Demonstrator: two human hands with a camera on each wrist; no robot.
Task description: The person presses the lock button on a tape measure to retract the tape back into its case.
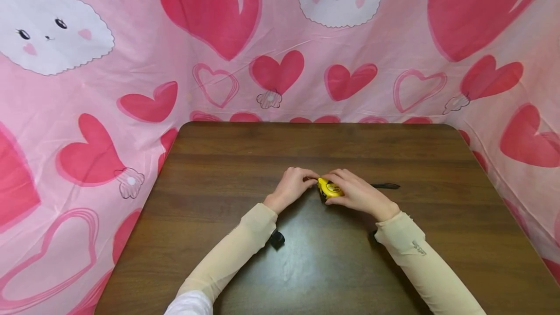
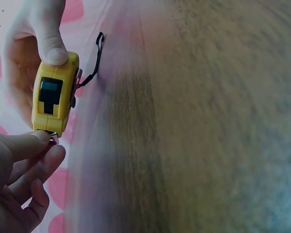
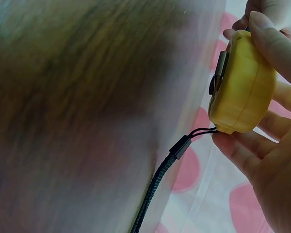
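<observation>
A yellow tape measure (image 1: 331, 189) with black parts is held above the wooden table by my right hand (image 1: 356, 192), whose thumb and fingers grip its case. At its left end, my left hand (image 1: 290, 186) pinches the small metal end hook (image 2: 54, 138) of the tape between thumb and finger. In the left wrist view the hook sits close against the case (image 2: 63, 114), with hardly any blade showing. A black wrist strap (image 3: 157, 182) hangs from the case in the right wrist view. Part of the case is hidden behind the right fingers.
The brown wooden table (image 1: 245, 147) has rounded far corners. Pink cloth (image 1: 297, 43) printed with hearts and white faces hangs behind it and at both sides. Small black devices (image 1: 276, 239) sit beneath the wrists over beige sleeves (image 1: 236, 242).
</observation>
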